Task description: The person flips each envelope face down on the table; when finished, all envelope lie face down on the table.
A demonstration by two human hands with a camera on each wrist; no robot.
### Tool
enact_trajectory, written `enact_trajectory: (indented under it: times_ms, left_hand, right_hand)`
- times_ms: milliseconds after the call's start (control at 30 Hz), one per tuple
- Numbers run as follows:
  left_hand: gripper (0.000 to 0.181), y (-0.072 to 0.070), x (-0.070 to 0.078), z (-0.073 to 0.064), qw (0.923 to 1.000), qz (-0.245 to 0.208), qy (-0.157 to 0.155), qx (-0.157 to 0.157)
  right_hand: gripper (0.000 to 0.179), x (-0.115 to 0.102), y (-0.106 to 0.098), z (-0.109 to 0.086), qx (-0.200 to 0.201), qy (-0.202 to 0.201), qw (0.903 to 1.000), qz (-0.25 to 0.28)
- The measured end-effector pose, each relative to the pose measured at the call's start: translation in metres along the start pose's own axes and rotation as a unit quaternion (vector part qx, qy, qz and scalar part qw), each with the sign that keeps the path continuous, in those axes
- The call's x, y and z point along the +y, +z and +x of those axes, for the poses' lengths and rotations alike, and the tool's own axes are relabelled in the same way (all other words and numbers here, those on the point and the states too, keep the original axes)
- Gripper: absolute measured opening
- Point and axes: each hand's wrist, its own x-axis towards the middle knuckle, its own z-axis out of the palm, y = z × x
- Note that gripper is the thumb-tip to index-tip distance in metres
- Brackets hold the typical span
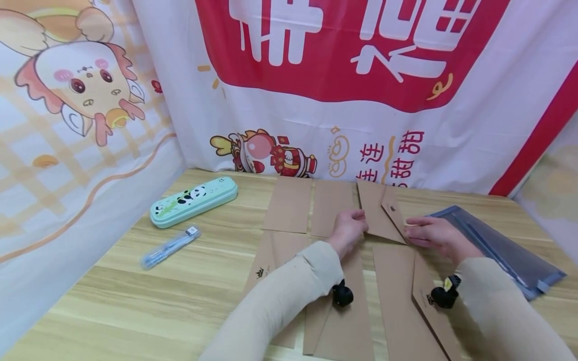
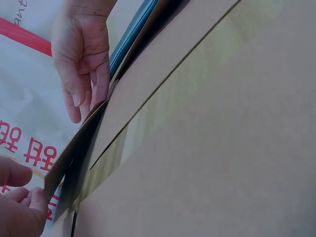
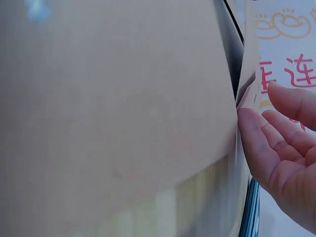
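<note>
A brown kraft-paper envelope (image 1: 378,210) with a slanted flap and a small black print is at the back right of the envelope layout, its near edge tilted up off the table. My left hand (image 1: 347,230) grips its left edge by the near corner. On the other side, my right hand (image 1: 440,238) holds the near right corner. The right wrist view has the right thumb (image 3: 254,138) against the paper's edge, other fingers partly behind. From the left wrist, the envelope (image 2: 74,143) appears edge-on between both hands.
Several similar envelopes (image 1: 286,205) lie flat in two rows. At the right is a dark translucent zip pouch (image 1: 492,250), partly behind the right forearm. A mint panda pencil case (image 1: 194,200) and a clear blue pen pack (image 1: 171,246) lie left. Printed cloth (image 1: 180,100) hangs behind.
</note>
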Motion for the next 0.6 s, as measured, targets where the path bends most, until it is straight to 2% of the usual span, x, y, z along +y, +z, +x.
enact_trajectory:
  times_ms: [167,300,600]
  left_hand:
    - [0.051,-0.004,0.003,0.0,0.9991,-0.037,0.019,0.007]
    - [0.049,-0.008,0.008,-0.002,0.9978,-0.049,0.045,0.008]
    - [0.046,-0.016,0.02,-0.008,0.9953,-0.001,0.097,-0.003]
  right_hand:
    - [0.064,-0.006,0.009,0.004,-0.008,0.001,0.9997,-0.021]
    - [0.062,-0.01,0.016,0.008,-0.009,0.005,0.9995,-0.029]
    - [0.062,-0.013,0.031,0.01,-0.033,-0.001,0.9988,-0.037]
